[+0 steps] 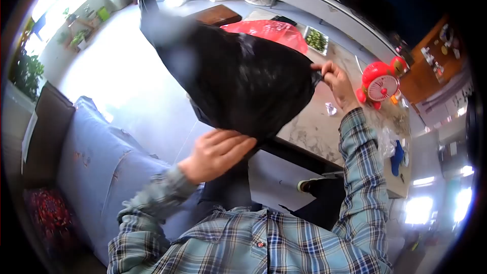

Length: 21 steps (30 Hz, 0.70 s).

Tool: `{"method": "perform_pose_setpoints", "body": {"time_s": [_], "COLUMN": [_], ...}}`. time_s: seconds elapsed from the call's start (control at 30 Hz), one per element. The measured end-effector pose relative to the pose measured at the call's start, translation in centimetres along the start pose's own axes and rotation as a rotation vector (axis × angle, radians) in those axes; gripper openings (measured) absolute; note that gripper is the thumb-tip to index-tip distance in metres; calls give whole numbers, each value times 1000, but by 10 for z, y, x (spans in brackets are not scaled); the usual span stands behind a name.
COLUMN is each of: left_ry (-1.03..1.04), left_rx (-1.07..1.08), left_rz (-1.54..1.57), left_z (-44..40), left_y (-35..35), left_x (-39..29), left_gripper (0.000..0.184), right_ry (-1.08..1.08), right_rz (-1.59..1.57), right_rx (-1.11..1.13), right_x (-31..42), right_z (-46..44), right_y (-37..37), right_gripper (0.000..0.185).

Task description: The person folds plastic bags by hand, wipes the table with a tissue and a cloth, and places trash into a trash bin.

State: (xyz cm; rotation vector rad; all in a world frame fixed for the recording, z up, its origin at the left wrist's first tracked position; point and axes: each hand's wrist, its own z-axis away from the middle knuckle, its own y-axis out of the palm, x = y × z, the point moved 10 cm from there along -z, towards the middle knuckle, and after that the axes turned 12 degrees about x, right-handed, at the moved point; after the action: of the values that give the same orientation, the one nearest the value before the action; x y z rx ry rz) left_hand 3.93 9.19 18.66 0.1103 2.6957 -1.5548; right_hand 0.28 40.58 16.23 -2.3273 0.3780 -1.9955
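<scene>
A large black plastic bag (243, 76) is stretched out in front of me, over the floor and the near side of a marble-topped table (314, 127). My right hand (337, 81) pinches the bag's right corner between thumb and fingers. Against its lower edge lies my left hand (218, 153), palm down, fingers extended and close to each other, touching the plastic. Behind the black bag, a red plastic bag (276, 33) rests on the table beside a white tray of green items (316, 39).
A red toy-shaped fan (381, 86) stands at the table's right. Near it are crumpled foil (331, 108), clear plastic (387, 142) and a blue object (397, 157). A covered sofa (111, 157) is at left; a brown stool (217, 15) stands beyond the bag.
</scene>
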Motion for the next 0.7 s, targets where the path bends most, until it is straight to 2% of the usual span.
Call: {"method": "perform_pose_setpoints", "body": {"time_s": [0.1, 0.2, 0.37, 0.47, 0.53, 0.57, 0.6, 0.63, 0.7], "left_ry": [-105, -160, -222, -244, -275, -286, -300, -313, -334], "left_rx": [84, 124, 138, 108, -7, -99, -116, -133, -168], "left_rz": [116, 168, 287, 312, 309, 295, 322, 346, 415], "left_z": [12, 11, -5, -14, -18, -21, -24, -28, -35], "left_y": [75, 122, 155, 158, 156, 148, 146, 144, 143], "left_x": [4, -5, -14, -1, 10, 13, 13, 13, 16], "left_gripper": [33, 33, 33, 32, 34, 35, 29, 24, 23], "right_ry": [74, 193, 275, 19, -138, -81, -57, 50, 243], "right_rz": [286, 517, 711, 911, 1164, 1090, 887, 817, 539], "right_rx": [18, 36, 0, -100, -215, -110, -66, 29, 47], "right_x": [-50, -93, -124, -110, -45, -42, -40, -30, -31], "right_z": [-9, -14, -2, 8, 36, 49, 67, 83, 111], "right_y": [-2, -7, -12, -5, 37, 50, 65, 86, 112], "right_gripper": [8, 9, 14, 23, 34, 39, 38, 41, 51]}}
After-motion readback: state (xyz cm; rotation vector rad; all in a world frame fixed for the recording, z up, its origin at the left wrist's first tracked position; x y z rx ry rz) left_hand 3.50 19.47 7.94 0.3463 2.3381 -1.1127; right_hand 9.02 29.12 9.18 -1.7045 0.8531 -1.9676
